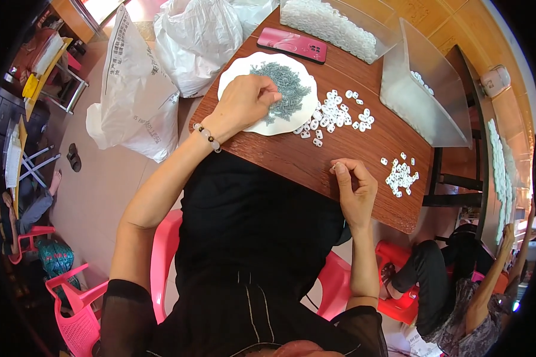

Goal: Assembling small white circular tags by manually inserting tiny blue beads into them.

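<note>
My left hand (244,102) is over a white scalloped plate (235,71), its fingertips pinched together at the pile of small grey screws (289,89). Whatever is between those fingertips is hidden. Closer to the table's front edge, my right hand (356,184) pinches a tiny thing between thumb and forefinger, too small to make out. Small white two-holed plastic pieces (333,113) lie loose beside the plate. A second heap of white pieces (401,178) is to the right of my right hand.
A pink phone (292,45) lies behind the plate. Clear bins, one full of white pieces (333,27) and one tilted (420,95), stand at the table's back and right. White sacks (140,95) stand on the floor at left. Another person's arm (488,285) shows at lower right.
</note>
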`<state>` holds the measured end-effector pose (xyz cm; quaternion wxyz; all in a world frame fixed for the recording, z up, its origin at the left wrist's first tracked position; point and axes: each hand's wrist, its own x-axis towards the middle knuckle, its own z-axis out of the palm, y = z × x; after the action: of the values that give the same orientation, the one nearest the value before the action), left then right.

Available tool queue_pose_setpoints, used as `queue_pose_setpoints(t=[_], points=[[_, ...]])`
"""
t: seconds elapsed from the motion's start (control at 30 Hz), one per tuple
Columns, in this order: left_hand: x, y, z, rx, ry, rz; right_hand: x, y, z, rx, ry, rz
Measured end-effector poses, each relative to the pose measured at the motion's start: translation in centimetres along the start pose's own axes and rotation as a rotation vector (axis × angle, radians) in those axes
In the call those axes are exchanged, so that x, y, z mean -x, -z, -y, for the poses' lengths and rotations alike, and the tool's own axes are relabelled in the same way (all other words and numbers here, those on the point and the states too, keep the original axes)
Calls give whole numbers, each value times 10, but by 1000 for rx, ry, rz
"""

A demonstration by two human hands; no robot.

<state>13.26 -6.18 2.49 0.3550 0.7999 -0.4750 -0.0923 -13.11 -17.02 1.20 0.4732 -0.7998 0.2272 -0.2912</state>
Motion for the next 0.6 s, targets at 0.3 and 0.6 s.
queue_pose_setpoints(t=[0.3, 0.6], points=[[-4, 3, 10, 617, 166, -48, -24, -12, 22, -106, -29, 11], [27, 2, -37, 1047, 303, 34, -60, -40, 43, -252, -91, 151]])
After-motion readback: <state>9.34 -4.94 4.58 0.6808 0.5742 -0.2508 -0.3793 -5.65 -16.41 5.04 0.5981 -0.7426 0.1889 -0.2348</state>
